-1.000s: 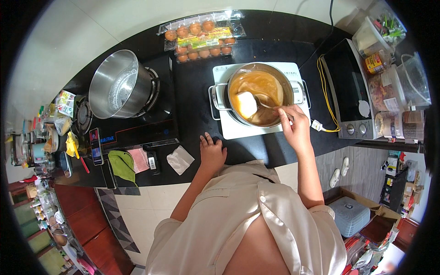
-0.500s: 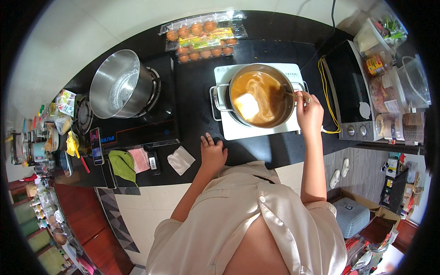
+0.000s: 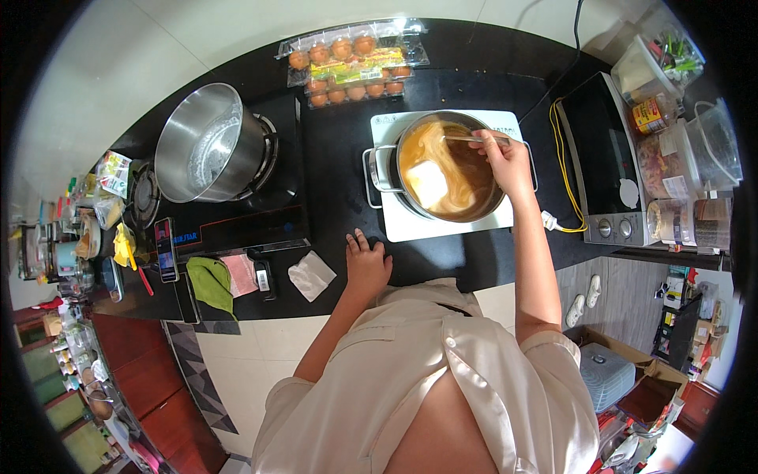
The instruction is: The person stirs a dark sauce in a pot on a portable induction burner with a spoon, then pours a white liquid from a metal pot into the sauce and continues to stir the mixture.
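Note:
A metal pot of brown, cream-swirled liquid stands on a white portable cooktop. Over its right rim reaches my right hand, closed on a slim metal utensil. The utensil's tip dips into the liquid near the far side, so its head is hidden. A bright white patch lies on the liquid's surface at the left. My left hand rests palm down on the black counter's front edge, fingers spread, holding nothing.
Left of the pot, a tall steel pot sits on a black gas stove. Clear egg cartons lie at the back. A microwave with a yellow cord stands right. Near the front edge are a white tissue, green cloth and phone.
My right hand has moved left and slightly up from the pot's right rim, bringing the utensil farther over the liquid. The swirls have shifted. My left hand stays in place.

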{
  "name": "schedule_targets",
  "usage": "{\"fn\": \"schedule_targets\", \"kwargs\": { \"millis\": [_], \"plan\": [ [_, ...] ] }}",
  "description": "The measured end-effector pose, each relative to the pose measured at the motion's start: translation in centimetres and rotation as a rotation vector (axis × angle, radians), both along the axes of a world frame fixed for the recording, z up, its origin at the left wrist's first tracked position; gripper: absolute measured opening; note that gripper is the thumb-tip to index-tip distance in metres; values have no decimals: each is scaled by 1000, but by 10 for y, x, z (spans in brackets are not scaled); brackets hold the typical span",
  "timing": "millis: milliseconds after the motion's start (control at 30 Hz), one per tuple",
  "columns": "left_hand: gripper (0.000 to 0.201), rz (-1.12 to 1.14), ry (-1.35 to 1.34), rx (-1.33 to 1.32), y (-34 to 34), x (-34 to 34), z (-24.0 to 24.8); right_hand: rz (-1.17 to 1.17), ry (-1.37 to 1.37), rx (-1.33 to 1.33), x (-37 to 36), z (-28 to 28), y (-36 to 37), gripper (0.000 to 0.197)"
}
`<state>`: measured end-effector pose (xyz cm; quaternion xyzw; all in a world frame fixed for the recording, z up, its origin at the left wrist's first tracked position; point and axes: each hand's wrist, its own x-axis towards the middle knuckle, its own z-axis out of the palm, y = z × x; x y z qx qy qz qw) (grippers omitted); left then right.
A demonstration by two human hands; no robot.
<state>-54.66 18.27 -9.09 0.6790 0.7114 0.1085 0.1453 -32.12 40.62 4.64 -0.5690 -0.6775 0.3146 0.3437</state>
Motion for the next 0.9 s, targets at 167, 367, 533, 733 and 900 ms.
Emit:
{"fn": "schedule_targets", "kwargs": {
  "millis": [167, 367, 533, 733, 900],
  "plan": [
    [25, 7, 6, -10, 0, 0, 2, 273, 283, -258, -5, 7, -6, 27],
    [24, 1, -8, 4, -1, -1, 0, 346, 73, -169, 8, 50, -11, 24],
    [25, 5, 4, -6, -1, -1, 0, 423, -224, 104, -2, 68, -16, 18],
    [25, 6, 3, -21, 0, -1, 2, 666, -427, 412, -20, 50, -13, 20],
    [25, 2, 3, -23, 1, -2, 1, 604, -634, 515, -21, 55, -9, 17]
  ]
}}
